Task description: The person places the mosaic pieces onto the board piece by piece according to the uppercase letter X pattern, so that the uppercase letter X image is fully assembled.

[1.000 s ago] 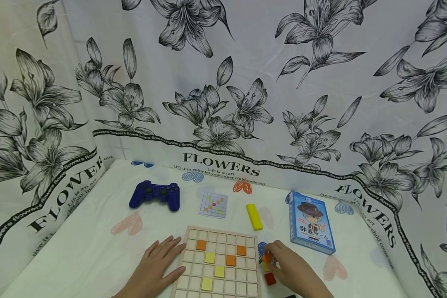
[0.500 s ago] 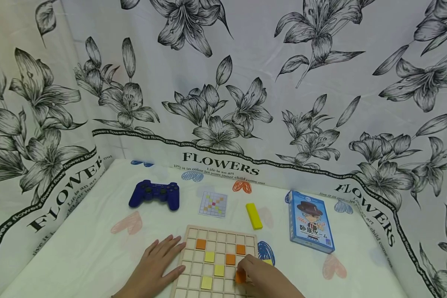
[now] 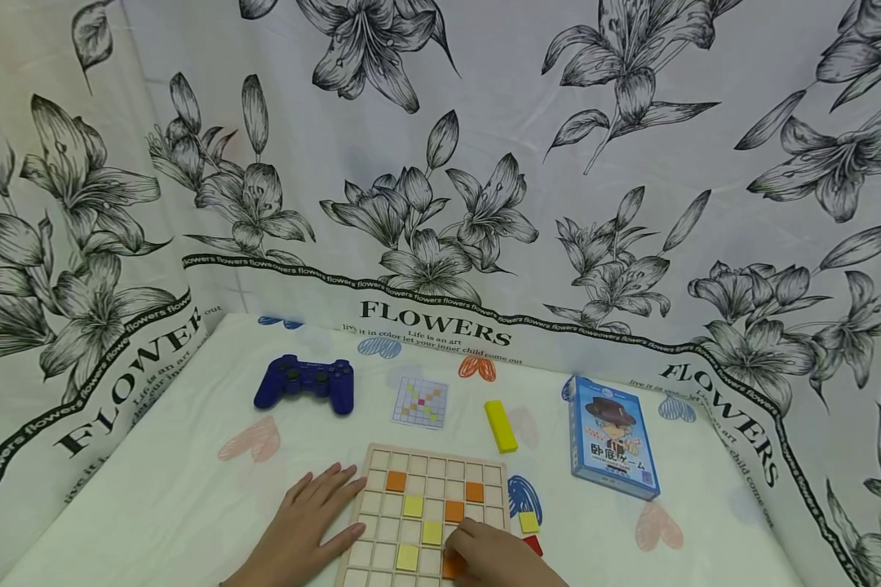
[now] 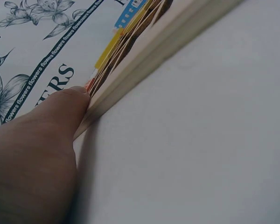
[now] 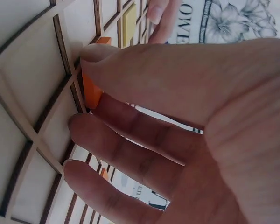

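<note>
Right hand (image 3: 490, 556) and orange tile (image 3: 451, 568) have moved toward 8 o'clock across the board (image 3: 436, 467) (head view); left hand (image 3: 303, 523) lies loose at its 9 o'clock. Right wrist view: grip pinches the tile; best square it between ridges (image 5: 52, 104) before releasing.

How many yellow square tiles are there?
4 yellow tiles: three on the pale wooden grid board, one on the white cloth right of it. The right hand may hide others.
</note>
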A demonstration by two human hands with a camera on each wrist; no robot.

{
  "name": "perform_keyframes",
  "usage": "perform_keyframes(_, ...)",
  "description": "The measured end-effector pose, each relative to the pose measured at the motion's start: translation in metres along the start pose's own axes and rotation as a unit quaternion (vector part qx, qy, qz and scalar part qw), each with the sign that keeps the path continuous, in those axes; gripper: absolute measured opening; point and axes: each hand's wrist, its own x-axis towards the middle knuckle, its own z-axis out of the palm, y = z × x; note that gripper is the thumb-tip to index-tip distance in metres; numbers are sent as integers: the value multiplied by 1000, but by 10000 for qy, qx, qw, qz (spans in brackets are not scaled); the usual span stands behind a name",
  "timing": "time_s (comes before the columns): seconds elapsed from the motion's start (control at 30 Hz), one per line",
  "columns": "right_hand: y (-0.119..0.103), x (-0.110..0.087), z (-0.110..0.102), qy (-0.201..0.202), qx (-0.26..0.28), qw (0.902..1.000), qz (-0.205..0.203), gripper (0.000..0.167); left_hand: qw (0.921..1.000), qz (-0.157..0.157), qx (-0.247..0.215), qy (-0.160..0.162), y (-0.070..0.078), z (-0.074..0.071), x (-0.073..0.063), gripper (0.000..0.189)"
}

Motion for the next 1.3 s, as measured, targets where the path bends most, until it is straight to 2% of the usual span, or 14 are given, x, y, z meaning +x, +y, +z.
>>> perform_keyframes(0.37,0,0,-2,142,-30,9999,48,19,9999,100,24,136,0,1,0,60)
perform_keyframes(0.6,0,-1,-2,170,302,9994,100,23,9998,118,36,135,1,-2,0,60)
perform_keyframes(0.87,0,0,-2,221,338,9991,104,24,9996,168,97,193,-1,0,0,60)
perform_keyframes(1.3,10,3,3,305,490,9983,-59,23,9996,148,106,232,0,0,-1,60)
